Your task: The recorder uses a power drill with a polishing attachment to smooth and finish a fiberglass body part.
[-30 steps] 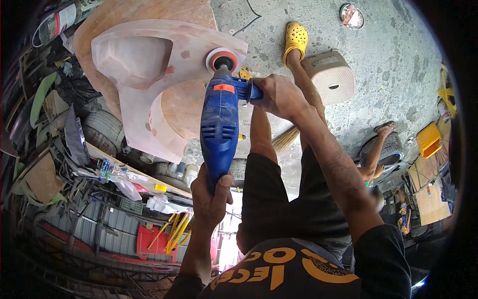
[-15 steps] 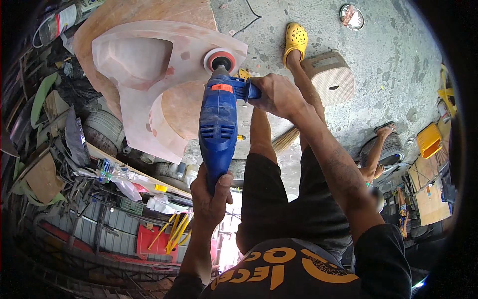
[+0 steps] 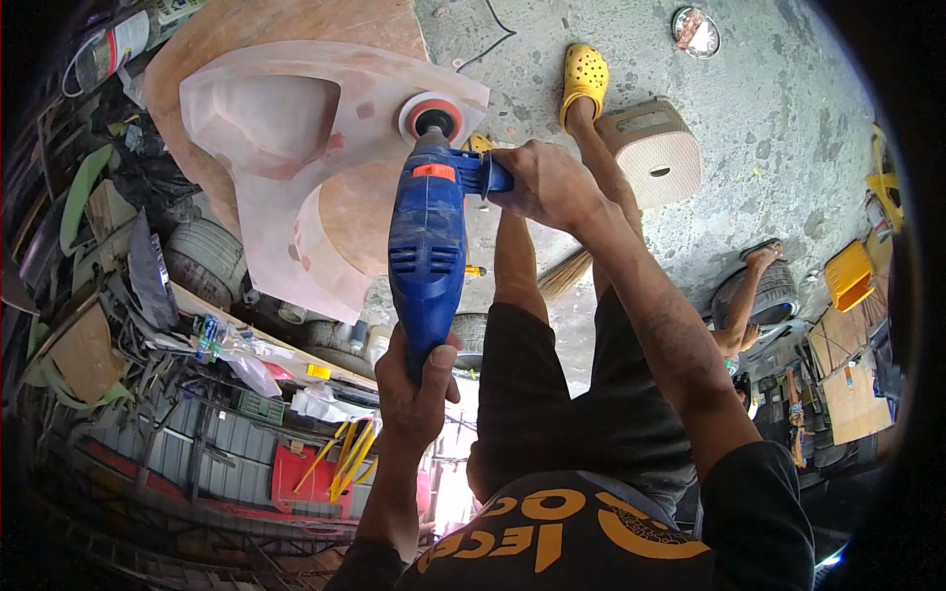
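Observation:
A blue power drill [image 3: 426, 231] with an orange switch is held between my two hands. My left hand [image 3: 416, 392] wraps round its rear grip, thumb along the side. My right hand [image 3: 552, 185] is closed round the blue side handle [image 3: 483, 173] near the drill's front. A round pad with a red ring [image 3: 431, 116] is fitted at the drill's tip and lies against the upper right part of a curved, pale pinkish panel [image 3: 370, 84]. That panel has a hollowed recess and a rounded cut-out. It rests on a brown board [image 3: 202, 41]. Whether the pad is spinning I cannot tell.
A beige plastic stool [image 3: 658, 163] stands by my foot in a yellow clog [image 3: 585, 77]. A round tin [image 3: 697, 33] and a thin cable [image 3: 490, 49] lie on the concrete floor. Tyres [image 3: 202, 258] and scrap parts crowd the left. Another person's leg [image 3: 746, 295] shows at right.
The drill and its pad have shifted very slightly left over the panel, with both hands keeping their hold. At the right, the other person's head has moved a little.

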`<state>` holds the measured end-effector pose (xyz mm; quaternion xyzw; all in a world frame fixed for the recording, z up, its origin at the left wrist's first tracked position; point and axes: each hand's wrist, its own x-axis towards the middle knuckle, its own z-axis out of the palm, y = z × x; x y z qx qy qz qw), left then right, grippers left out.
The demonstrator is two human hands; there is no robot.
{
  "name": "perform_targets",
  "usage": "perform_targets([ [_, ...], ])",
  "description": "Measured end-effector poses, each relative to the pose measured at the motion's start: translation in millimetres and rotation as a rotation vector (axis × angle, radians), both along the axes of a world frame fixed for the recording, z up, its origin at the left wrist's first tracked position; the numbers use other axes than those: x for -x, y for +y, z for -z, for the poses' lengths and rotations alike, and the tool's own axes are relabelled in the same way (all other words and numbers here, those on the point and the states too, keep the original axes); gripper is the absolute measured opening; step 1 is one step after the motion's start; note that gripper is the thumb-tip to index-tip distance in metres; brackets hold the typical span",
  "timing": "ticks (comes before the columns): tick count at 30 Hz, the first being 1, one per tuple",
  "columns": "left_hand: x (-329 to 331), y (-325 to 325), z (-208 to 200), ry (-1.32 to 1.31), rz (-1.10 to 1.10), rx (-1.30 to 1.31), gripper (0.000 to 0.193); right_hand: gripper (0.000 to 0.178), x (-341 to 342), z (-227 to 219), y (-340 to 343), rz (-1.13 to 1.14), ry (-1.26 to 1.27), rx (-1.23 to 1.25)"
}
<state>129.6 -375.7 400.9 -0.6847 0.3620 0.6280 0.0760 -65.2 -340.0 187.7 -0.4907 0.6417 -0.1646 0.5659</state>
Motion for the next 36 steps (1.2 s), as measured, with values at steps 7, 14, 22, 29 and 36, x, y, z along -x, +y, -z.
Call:
perform_targets([
  [7,5.4,1.9,0.1,0.03,0.039,-0.008,0.045,0.03,11.2,-10.1,1.9,-0.053,0.04,-0.131],
  [14,11.4,0.5,0.8,0.044,0.05,-0.002,0.046,0.03,17.9,-10.7,2.3,-0.036,0.048,-0.114],
  [22,10.4,0.5,2.2,0.056,0.051,0.0,0.042,0.031,17.5,-5.0,-1.3,-0.059,0.048,-0.111],
  [29,10.1,-0.3,2.2,0.018,-0.011,0.022,0.04,0.031,12.5,0.2,-8.0,-0.077,0.051,-0.073],
  [36,7.7,-0.9,2.2,0.023,0.037,0.029,0.048,0.026,10.5,-2.1,-5.6,-0.022,0.019,-0.002],
])
